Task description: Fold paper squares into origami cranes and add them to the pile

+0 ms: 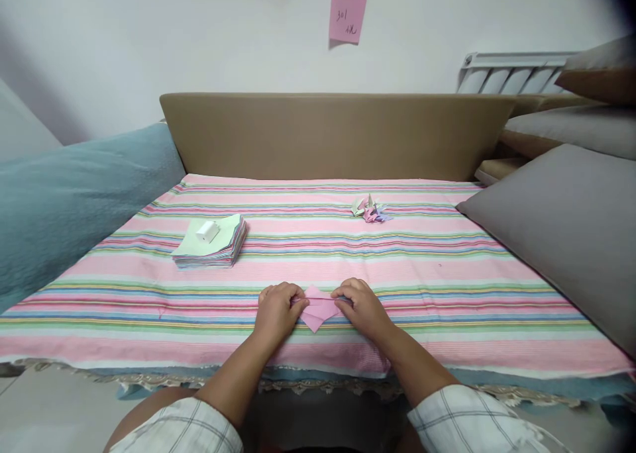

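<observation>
A small pink sheet of folding paper (318, 310), creased into a diamond-like shape, lies near the front edge of the striped cloth. My left hand (281, 310) pinches its left corner between thumb and fingers. On the opposite side, my right hand (362, 305) grips the right corner in the same way. A fold line runs across the paper between both hands. The corners themselves are hidden under my fingertips.
A stack of coloured paper (209, 257) sits at the left with a white charger block (207, 232) on top. Several folded paper figures (371, 210) lie at the back right. Grey cushions (556, 221) border the right, a blue-covered armrest (94, 195) the left, a brown backrest (338, 135) the rear.
</observation>
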{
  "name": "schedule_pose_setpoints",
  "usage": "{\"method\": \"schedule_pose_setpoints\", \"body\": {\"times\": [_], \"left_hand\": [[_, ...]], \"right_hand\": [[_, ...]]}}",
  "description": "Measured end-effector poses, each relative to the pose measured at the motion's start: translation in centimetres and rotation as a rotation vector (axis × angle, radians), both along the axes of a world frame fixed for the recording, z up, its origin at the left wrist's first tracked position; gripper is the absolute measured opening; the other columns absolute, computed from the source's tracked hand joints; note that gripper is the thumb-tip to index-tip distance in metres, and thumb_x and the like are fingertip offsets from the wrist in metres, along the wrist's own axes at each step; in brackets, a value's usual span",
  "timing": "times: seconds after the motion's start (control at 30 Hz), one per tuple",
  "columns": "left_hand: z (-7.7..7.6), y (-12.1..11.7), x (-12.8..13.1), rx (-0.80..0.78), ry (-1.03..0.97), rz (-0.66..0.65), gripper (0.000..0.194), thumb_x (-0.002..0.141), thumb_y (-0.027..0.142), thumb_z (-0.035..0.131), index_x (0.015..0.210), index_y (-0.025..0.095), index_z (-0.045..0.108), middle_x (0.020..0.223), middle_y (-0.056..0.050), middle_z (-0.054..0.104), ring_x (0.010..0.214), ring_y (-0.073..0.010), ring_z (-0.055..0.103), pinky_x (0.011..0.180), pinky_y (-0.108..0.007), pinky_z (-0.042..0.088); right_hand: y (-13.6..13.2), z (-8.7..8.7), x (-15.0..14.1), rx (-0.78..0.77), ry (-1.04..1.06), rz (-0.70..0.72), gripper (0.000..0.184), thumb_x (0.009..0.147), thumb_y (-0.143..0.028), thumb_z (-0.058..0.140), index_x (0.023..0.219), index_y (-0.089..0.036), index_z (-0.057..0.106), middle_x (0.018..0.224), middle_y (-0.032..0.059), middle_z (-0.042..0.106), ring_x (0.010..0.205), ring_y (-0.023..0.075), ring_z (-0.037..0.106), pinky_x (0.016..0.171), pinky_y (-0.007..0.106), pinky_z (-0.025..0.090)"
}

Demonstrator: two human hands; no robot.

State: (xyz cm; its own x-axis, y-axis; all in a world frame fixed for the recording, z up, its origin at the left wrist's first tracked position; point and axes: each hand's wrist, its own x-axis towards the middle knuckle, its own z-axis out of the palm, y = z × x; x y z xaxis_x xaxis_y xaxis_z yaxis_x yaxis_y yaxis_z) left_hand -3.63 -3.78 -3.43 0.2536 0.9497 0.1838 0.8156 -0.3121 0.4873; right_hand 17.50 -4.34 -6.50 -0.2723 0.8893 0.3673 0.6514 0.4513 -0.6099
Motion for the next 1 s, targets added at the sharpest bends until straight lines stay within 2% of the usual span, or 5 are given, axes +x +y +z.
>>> {"method": "schedule_pose_setpoints", "body": {"times": [0.17,0.5,0.6,0.77,1.0], "left_hand": [[0.4,-0.1,-0.5,-0.007,0.015,-0.023,0.011,0.078,0.026,0.055,0.084,0.025,0.064,0.076,0.002,0.064,0.077,-0.0162,0.057,0.076,-0.030,0.037],[0.5,0.1,-1.1,0.007,0.100,-0.059,0.012,0.076,0.021,0.056,0.082,0.025,0.066,0.082,0.000,0.067,0.081,-0.0173,0.058,0.076,-0.030,0.038],[0.8,-0.1,-1.1,0.012,0.153,-0.025,0.011,0.075,0.025,0.057,0.081,0.024,0.066,0.079,-0.001,0.065,0.079,-0.0186,0.057,0.073,-0.031,0.037],[1.4,-0.4,-0.9,0.020,0.221,0.046,0.015,0.075,0.030,0.055,0.063,0.021,0.059,0.070,0.000,0.061,0.074,-0.0181,0.054,0.073,-0.032,0.034],[0.8,-0.7,-0.6,0.013,0.237,0.126,0.008,0.072,0.030,0.055,0.072,0.022,0.058,0.080,-0.001,0.058,0.084,-0.0215,0.050,0.078,-0.036,0.031]], "right_hand": [[0.0,-0.3,0.0,0.037,-0.014,0.018,0.018,0.078,-0.011,0.057,0.088,-0.022,0.066,0.086,0.0044,0.057,0.085,0.0193,0.050,0.078,0.035,0.042],[-0.1,-0.2,0.0,0.026,-0.058,0.022,0.016,0.082,-0.014,0.054,0.089,-0.022,0.066,0.087,0.0046,0.058,0.085,0.0191,0.051,0.077,0.034,0.042],[0.0,-0.2,0.0,0.031,-0.061,0.029,0.016,0.083,-0.017,0.052,0.089,-0.022,0.066,0.088,0.0049,0.058,0.085,0.0192,0.051,0.077,0.035,0.042],[0.0,-0.1,0.0,0.005,-0.047,0.030,0.017,0.083,-0.016,0.052,0.093,-0.022,0.064,0.090,0.0051,0.060,0.088,0.0196,0.052,0.079,0.035,0.042],[0.0,-0.2,0.0,-0.006,-0.070,0.025,0.017,0.083,-0.016,0.051,0.094,-0.021,0.064,0.091,0.0052,0.060,0.088,0.0196,0.052,0.080,0.035,0.041]]}}
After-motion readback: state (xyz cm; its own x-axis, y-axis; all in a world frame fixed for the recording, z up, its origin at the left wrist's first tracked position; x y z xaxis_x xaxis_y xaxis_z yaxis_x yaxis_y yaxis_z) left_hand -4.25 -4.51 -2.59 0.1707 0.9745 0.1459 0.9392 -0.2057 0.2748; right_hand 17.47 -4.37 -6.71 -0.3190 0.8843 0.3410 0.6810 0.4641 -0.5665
